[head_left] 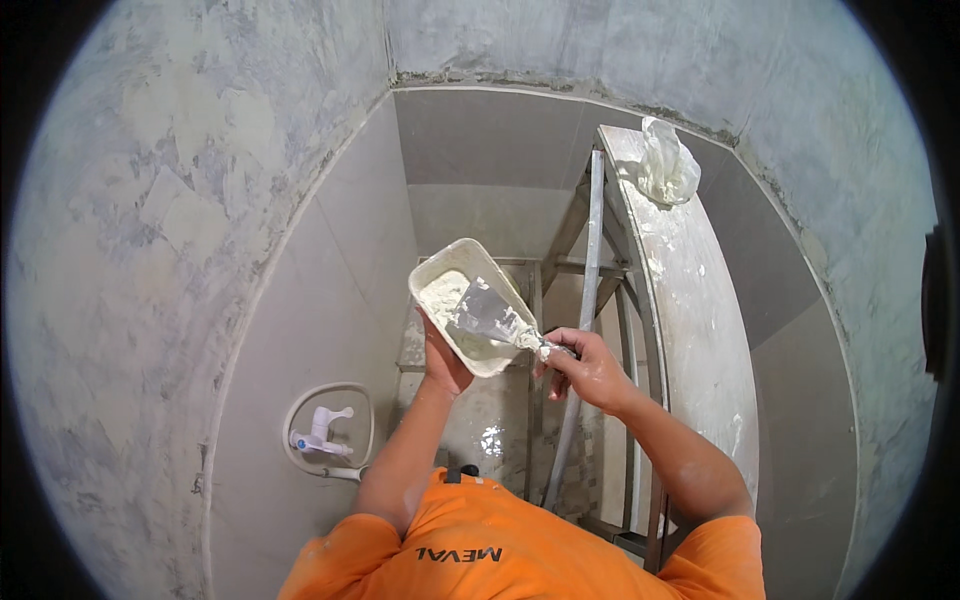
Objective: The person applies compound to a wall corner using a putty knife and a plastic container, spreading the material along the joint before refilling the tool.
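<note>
My left hand (443, 358) grips a white rectangular plastic tub (468, 247) from its left side and below, tilted toward me. Pale cream putty (445, 290) lies in the tub, mostly in its far left part. With its fingers wrapped round the handle, my right hand (585, 372) holds a putty knife (488, 312). The metal blade reaches over the tub's inside, smeared with putty that also clings where the blade meets the handle. Most of my left fingers are hidden behind the tub.
A putty-spotted plank (690, 300) on a metal frame (590, 250) stands close on my right, a crumpled plastic bag (667, 165) at its far end. A white tap (322, 432) with a hose juts from the left tiled wall. Patchy grey plaster walls (200, 180) rise above the tiles.
</note>
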Demonstrator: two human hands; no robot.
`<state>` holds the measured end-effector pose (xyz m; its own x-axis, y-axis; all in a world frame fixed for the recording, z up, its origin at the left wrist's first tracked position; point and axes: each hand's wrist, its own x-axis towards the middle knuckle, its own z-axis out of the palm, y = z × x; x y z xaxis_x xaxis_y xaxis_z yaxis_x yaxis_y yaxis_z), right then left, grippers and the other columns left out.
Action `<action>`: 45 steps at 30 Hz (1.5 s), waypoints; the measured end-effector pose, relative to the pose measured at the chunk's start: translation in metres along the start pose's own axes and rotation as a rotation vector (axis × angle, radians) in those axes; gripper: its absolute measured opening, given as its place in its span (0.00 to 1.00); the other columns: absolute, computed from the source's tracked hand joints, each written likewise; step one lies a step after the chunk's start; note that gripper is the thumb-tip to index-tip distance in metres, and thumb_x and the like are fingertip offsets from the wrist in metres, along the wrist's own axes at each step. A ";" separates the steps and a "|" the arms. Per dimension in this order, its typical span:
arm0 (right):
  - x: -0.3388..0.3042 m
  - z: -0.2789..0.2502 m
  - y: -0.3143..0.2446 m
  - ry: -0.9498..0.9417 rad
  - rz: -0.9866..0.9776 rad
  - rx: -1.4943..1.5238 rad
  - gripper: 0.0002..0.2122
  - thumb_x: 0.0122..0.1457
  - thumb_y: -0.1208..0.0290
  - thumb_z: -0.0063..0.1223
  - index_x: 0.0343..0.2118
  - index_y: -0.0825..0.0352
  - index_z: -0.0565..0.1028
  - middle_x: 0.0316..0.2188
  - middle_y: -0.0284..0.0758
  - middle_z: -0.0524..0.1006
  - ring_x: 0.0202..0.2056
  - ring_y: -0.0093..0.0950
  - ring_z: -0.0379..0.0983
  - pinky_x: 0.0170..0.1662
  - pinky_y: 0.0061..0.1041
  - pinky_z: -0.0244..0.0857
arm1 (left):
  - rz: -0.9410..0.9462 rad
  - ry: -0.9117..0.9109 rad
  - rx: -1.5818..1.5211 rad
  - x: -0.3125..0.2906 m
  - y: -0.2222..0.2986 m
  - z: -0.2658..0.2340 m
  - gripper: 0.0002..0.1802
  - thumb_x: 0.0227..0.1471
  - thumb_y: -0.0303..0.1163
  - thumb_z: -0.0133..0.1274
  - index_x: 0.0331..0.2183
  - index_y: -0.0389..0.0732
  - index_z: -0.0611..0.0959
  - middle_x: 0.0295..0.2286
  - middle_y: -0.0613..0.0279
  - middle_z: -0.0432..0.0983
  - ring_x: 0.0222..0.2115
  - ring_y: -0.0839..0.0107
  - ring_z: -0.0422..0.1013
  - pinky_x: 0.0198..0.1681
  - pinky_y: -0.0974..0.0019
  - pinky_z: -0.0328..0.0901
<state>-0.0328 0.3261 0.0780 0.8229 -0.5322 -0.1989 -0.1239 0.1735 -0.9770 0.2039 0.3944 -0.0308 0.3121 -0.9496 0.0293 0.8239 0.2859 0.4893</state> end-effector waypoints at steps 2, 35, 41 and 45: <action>-0.003 0.004 -0.002 0.180 -0.093 -0.293 0.11 0.64 0.69 0.53 0.43 0.71 0.75 0.29 0.35 0.80 0.28 0.22 0.77 0.31 0.24 0.71 | -0.011 -0.050 -0.020 0.002 0.004 0.001 0.50 0.54 0.76 0.37 0.65 0.49 0.63 0.62 0.61 0.63 0.61 0.56 0.62 0.65 0.48 0.57; 0.000 -0.015 0.013 0.174 -0.489 -1.057 0.16 0.57 0.68 0.56 0.47 0.66 0.78 0.36 0.46 0.80 0.39 0.46 0.76 0.43 0.43 0.70 | -0.200 0.091 -0.040 0.008 -0.006 -0.030 0.31 0.65 0.52 0.38 0.59 0.42 0.71 0.55 0.55 0.73 0.53 0.55 0.72 0.59 0.49 0.66; 0.011 -0.013 0.020 0.430 -0.503 -0.931 0.16 0.58 0.67 0.56 0.48 0.67 0.77 0.36 0.47 0.80 0.39 0.48 0.77 0.43 0.43 0.71 | -0.313 0.158 0.155 0.006 -0.020 -0.027 0.31 0.65 0.55 0.41 0.60 0.44 0.72 0.54 0.58 0.74 0.53 0.59 0.72 0.58 0.53 0.68; -0.005 0.003 0.014 0.178 -0.312 -1.117 0.15 0.58 0.67 0.56 0.47 0.64 0.78 0.32 0.44 0.78 0.38 0.45 0.77 0.43 0.43 0.70 | -0.235 0.113 -0.003 0.008 -0.018 -0.033 0.31 0.65 0.54 0.40 0.60 0.44 0.72 0.54 0.59 0.74 0.53 0.59 0.72 0.57 0.52 0.68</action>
<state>-0.0373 0.3338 0.0660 0.8253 -0.5470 0.1401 -0.4211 -0.7616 -0.4925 0.2076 0.3855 -0.0682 0.1632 -0.9696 -0.1826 0.8815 0.0601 0.4684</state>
